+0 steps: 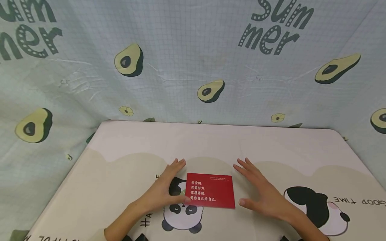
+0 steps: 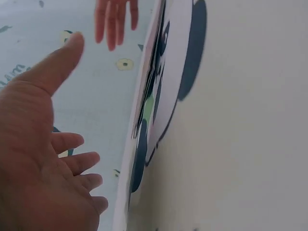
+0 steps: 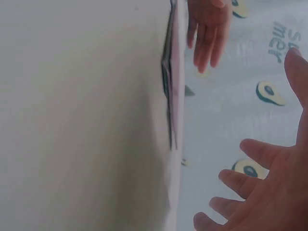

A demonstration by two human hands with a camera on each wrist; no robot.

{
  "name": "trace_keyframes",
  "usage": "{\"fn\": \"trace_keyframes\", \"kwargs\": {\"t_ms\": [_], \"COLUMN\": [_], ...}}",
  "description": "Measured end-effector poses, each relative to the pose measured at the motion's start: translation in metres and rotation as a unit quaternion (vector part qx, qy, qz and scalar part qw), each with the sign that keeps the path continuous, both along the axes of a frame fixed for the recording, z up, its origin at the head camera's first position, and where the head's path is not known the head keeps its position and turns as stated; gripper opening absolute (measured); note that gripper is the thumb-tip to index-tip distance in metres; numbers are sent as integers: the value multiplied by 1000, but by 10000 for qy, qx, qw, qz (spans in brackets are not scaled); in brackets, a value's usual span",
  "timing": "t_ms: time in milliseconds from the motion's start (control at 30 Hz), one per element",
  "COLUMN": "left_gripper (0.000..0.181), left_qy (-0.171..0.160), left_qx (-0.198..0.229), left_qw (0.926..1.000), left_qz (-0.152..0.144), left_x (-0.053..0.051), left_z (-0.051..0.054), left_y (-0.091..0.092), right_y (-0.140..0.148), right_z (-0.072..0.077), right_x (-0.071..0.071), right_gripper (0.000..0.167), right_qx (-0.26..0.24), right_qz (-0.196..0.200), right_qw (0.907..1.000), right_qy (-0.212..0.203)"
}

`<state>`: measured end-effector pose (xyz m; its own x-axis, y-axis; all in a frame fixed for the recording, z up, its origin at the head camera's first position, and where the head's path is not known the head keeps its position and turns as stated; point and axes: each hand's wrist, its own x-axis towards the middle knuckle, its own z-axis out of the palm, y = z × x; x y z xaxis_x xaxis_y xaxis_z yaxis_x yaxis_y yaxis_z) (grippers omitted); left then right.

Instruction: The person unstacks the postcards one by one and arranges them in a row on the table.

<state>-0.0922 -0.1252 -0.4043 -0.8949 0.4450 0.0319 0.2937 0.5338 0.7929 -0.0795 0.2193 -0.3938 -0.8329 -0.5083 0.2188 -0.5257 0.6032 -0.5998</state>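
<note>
A red card (image 1: pixel 210 190) lies on the pale tabletop (image 1: pixel 120 187), its printed face up. White characters run in four lines over its left part, with two lines of tiny white print near its far right corner. Seen edge-on from both wrists, the card shows several thin layers, slightly parted.

The left hand (image 1: pixel 164 189) is just left of the card, its grip wide: the fingers reach forward past the card's far left corner, and the thumb points across to the near left corner. From the head view the thumb tip overlaps that corner, though I cannot tell whether it actually touches or only hovers over it. Nothing is clasped in this hand.

The right hand (image 1: pixel 262 194) is just right of the card and apart from it, also spread wide and holding nothing. Its thumb points toward the card's near right corner, and its fingers extend beyond the card's far edge.

A panda print (image 1: pixel 183 219) on the tabletop is partly covered by the card's left side and shows nearer than it. A black-and-white dog print (image 1: pixel 319 209) sits well to the card's right, past the right hand. Beyond the card, behind the tabletop, hangs a pale cloth (image 1: pixel 172 36) patterned with avocados and lettering.
</note>
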Motion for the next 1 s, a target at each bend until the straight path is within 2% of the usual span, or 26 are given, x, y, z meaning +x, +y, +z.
{"fn": "trace_keyframes", "kwargs": {"t_ms": [200, 333, 467, 667, 867, 1000], "left_gripper": [98, 99, 101, 101, 101, 100], "left_qy": [223, 440, 620, 844, 1203, 1219], "left_qx": [204, 194, 2, -489, -704, -701], "left_qw": [9995, 9985, 9974, 9946, 9895, 9891], "left_qz": [-124, -261, -366, -361, -385, -444], "left_x": [-1, -2, -1, 3, 3, 3], "left_z": [-9, -16, -23, -29, -30, -28], "left_y": [3, 4, 8, 13, 12, 10], "right_y": [-10, -15, -20, -20, -24, -27], "right_z": [-8, -16, -26, -36, -41, -40], "right_x": [1, 3, 5, 8, 7, 7], "right_gripper": [84, 83, 85, 86, 87, 87], "right_qx": [-147, -218, -209, -120, 20, 105], "right_qz": [206, 83, 47, 193, 79, -37], "right_qw": [9997, 9993, 9991, 9997, 10000, 9999], "right_qy": [-56, -283, -371, 43, 56, -33]}}
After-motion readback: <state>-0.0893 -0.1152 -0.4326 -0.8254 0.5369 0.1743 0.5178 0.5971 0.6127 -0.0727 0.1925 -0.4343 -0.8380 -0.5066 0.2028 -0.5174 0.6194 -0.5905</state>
